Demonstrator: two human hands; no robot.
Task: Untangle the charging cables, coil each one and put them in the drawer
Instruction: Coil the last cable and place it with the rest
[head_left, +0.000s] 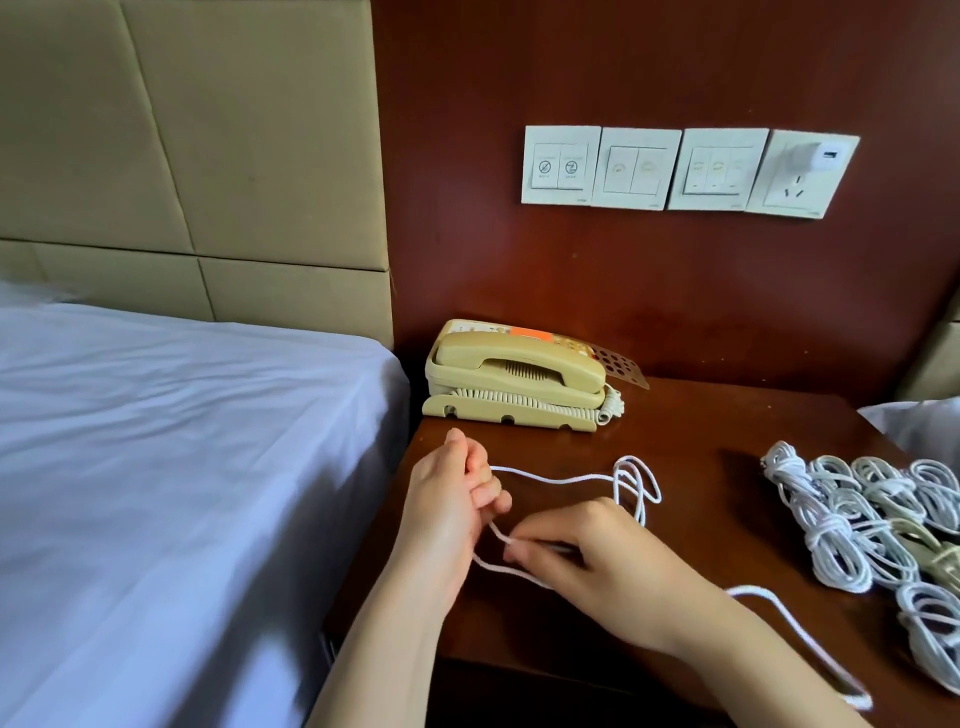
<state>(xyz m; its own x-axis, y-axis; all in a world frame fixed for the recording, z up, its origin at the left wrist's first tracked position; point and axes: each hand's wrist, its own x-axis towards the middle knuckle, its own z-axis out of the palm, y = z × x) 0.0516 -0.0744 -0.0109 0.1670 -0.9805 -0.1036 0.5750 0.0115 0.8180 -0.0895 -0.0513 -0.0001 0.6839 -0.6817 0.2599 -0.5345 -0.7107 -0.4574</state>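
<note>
A thin white charging cable (550, 479) lies stretched over the dark reddish-brown wooden nightstand (701, 415), in front of the beige corded telephone (519, 374) that stands at the back of the top. The left hand (452, 499), in front of the telephone's left end, has its fingers curled with the cable caught between them, palm turned inward. The right hand (587, 551), nearer the camera than the telephone and just beside the left hand, pinches a bend of the same cable between thumb and fingertips (511, 543), its other fingers bent loosely. From there the cable rises in a few loose loops in front of the telephone's right end and trails to the front right edge of the top. To the telephone's right and nearer the camera lies a heap of coiled white cables (852, 525), touching one another. Left of the telephone is a bed with a white sheet (182, 441).
</note>
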